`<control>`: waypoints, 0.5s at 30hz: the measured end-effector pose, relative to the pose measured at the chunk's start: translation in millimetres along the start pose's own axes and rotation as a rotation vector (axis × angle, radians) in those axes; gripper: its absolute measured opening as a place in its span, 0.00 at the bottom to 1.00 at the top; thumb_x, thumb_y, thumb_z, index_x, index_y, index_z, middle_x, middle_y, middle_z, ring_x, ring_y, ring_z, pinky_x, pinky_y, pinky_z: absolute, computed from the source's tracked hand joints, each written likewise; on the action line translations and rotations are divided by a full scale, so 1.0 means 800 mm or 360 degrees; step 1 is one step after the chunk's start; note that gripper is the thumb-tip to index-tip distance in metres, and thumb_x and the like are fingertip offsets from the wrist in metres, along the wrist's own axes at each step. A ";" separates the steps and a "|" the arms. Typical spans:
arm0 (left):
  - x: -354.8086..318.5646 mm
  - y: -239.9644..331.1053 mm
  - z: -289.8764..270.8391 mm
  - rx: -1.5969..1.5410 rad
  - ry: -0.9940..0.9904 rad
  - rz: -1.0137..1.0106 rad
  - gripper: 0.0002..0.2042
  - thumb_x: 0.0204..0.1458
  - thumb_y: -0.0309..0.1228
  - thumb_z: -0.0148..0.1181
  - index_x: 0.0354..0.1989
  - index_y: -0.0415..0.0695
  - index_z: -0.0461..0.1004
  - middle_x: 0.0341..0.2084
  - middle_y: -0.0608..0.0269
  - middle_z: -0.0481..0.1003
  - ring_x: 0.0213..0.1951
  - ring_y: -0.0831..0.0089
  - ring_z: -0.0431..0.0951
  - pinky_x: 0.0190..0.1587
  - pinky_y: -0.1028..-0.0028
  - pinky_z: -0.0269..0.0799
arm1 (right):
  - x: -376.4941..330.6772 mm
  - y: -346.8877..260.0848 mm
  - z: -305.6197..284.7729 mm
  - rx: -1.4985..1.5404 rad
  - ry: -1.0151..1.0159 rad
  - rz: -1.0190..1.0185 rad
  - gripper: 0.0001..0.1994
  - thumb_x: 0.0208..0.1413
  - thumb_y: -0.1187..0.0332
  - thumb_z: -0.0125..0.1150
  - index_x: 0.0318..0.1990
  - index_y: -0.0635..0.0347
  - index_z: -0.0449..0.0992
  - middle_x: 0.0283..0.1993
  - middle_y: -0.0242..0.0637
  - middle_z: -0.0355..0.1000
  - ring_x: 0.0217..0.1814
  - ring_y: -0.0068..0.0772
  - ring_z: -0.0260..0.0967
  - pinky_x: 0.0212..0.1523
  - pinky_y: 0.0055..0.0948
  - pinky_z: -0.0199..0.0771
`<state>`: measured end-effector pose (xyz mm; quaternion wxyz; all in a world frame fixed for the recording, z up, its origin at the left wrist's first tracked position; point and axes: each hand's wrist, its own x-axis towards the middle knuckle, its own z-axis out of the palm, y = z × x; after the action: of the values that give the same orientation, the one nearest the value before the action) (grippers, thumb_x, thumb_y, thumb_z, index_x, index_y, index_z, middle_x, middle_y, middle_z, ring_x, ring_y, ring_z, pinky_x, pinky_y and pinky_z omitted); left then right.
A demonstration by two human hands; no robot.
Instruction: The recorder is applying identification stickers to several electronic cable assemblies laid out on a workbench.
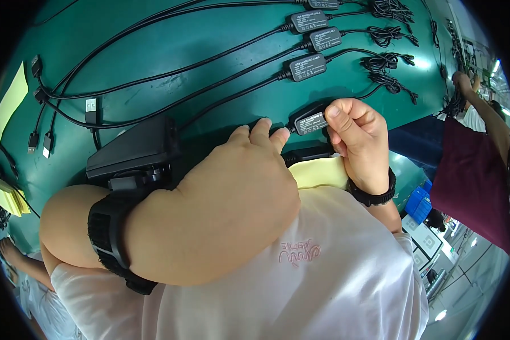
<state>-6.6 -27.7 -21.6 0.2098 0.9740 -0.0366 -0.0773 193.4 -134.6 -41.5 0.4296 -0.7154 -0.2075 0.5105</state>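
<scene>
Pinched between the thumb and fingers of my right hand (357,133) is the right end of a small black cable box (309,123) with a printed label on its face. My left hand (260,150) reaches across from the left, its fingers spread and pointing away from me. One of its fingertips touches or nearly touches the left end of the box; whether it presses on the cable there is hard to see. Below the box, a dark object (307,154) is partly hidden by my hands.
Several similar charging cables (307,67) lie across the green table (209,34), their bundled leads (386,62) at the right. USB plugs (92,107) rest at the left, near yellow paper (11,105). A black device (133,148) is by my left forearm. Another person (470,170) stands at the right.
</scene>
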 end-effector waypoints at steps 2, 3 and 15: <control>0.000 0.000 0.000 -0.0011 0.0000 -0.0008 0.13 0.43 0.28 0.56 0.31 0.28 0.77 0.48 0.34 0.75 0.52 0.46 0.75 0.55 0.61 0.71 | 0.000 0.000 0.000 -0.0002 0.0001 -0.0001 0.08 0.60 0.66 0.64 0.33 0.61 0.78 0.20 0.22 0.66 0.18 0.08 0.53 0.18 0.14 0.49; 0.000 0.000 0.001 -0.0016 0.0001 -0.0010 0.13 0.43 0.28 0.56 0.31 0.28 0.77 0.48 0.34 0.75 0.52 0.46 0.75 0.55 0.61 0.71 | 0.000 0.000 0.001 -0.0002 0.0002 -0.0004 0.08 0.60 0.66 0.64 0.33 0.61 0.78 0.20 0.22 0.66 0.18 0.08 0.53 0.18 0.14 0.49; 0.000 0.000 0.003 -0.0038 0.0006 -0.0030 0.13 0.42 0.28 0.56 0.30 0.28 0.77 0.47 0.35 0.75 0.51 0.46 0.76 0.54 0.62 0.72 | -0.001 0.000 0.002 -0.0003 0.0011 -0.0003 0.08 0.60 0.66 0.64 0.33 0.62 0.78 0.20 0.22 0.66 0.19 0.08 0.53 0.19 0.14 0.49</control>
<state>-7.2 -28.8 -23.8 0.2207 0.9719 -0.0261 -0.0778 191.4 -134.5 -40.9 0.4301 -0.7173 -0.2072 0.5075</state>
